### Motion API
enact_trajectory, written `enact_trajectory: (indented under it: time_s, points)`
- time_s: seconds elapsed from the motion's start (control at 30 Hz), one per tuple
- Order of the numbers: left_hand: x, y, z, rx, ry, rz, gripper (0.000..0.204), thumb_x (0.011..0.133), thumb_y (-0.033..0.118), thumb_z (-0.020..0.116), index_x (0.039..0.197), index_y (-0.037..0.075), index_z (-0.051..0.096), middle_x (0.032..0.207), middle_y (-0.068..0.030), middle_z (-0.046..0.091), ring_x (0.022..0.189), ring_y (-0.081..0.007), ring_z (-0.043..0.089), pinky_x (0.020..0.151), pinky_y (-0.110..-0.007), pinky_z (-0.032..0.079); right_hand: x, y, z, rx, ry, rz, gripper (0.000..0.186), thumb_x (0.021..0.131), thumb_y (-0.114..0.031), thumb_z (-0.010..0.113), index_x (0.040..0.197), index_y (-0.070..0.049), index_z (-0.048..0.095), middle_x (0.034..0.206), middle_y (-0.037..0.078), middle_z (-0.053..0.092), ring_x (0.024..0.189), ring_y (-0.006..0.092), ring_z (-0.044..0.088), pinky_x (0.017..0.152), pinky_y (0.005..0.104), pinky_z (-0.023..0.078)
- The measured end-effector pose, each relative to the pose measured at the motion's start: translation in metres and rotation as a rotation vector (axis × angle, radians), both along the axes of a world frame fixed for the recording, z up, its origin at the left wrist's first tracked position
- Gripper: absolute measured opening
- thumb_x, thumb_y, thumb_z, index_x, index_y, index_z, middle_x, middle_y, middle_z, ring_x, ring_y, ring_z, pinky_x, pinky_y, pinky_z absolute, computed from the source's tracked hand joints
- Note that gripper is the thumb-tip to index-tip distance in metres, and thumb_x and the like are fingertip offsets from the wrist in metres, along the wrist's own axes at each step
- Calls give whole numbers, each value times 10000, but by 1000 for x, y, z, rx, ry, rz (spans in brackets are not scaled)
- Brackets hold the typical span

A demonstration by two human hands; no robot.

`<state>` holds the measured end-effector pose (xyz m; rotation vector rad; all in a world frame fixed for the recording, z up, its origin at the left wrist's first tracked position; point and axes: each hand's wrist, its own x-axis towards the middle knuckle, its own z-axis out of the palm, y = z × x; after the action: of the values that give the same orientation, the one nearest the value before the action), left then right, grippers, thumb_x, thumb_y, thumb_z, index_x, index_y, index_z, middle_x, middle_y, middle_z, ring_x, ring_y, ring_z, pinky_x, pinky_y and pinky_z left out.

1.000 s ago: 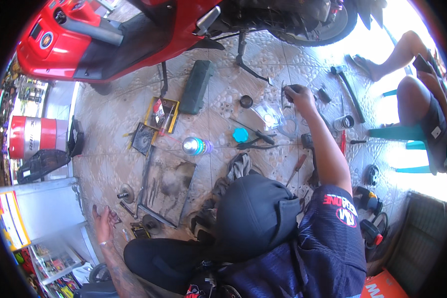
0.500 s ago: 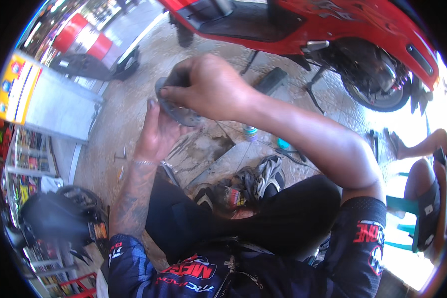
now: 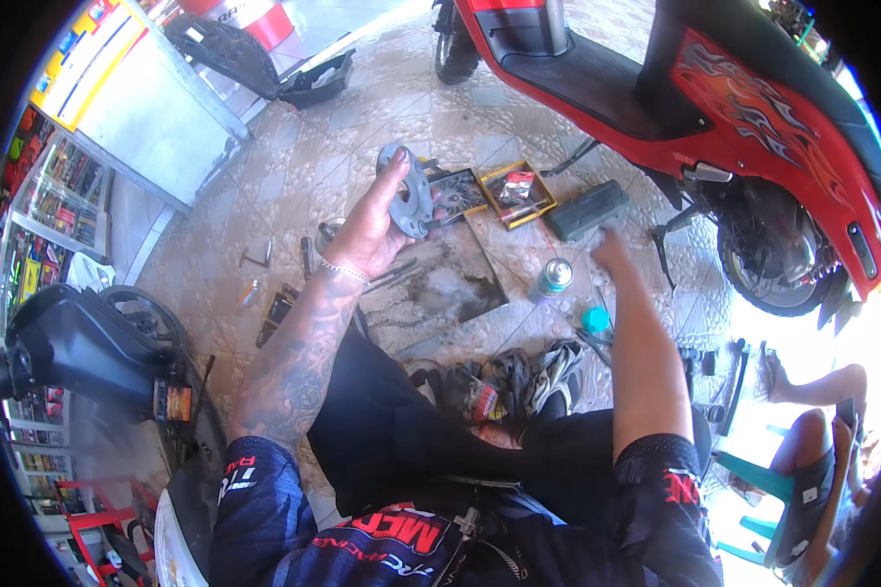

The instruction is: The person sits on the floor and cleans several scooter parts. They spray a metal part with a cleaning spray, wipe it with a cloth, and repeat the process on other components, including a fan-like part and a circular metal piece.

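Note:
In my left hand (image 3: 367, 235) is a round grey metal plate (image 3: 419, 192) with a hole in its middle. My thumb lies over the plate's top edge, and the other fingers are partly hidden behind it. The plate is held tilted above a wet, stained metal tray (image 3: 401, 339) on the floor. Off to the right, my right hand (image 3: 612, 252) is away from the plate, beside the near end of a long dark green case (image 3: 587, 211). Its fingers are blurred and mostly hidden, so whether it touches the case is unclear.
Two yellow-edged boxes, one with small parts (image 3: 516, 196), lie behind the tray. A spray can (image 3: 552, 279) and a turquoise cap (image 3: 595, 319) stand to its right. A red scooter (image 3: 597, 122) rests on its stand beyond; a dark one (image 3: 88, 342) is left. A seated person (image 3: 812, 460) is right.
My right hand has let go of the metal plate and moved right, toward the green case. My left hand keeps the plate. The view has shifted, showing more of the floor items.

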<state>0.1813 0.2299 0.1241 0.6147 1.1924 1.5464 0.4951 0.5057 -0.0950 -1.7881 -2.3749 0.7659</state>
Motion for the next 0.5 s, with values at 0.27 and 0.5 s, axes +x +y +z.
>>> enact_trajectory:
  time_s: [0.27,0.5]
  points:
    - [1,14,-9,-51,-75,-72,616,1019,643,558,1345,121,566,1146,-146,707,989,-283,739,792,-451,600,-5,-99,-110,-6,432,25,985,712,-436,931,1498,-121,428,1492,249,544,1323,445,581,1084,514,492]
    - [2,13,-10,-7,-113,-50,669,1010,665,558,1405,126,547,1153,-150,703,988,-304,734,795,-474,602,-79,-90,-3,206,712,-214,892,771,-426,863,1456,-58,427,1288,256,656,1218,407,654,1025,502,508]
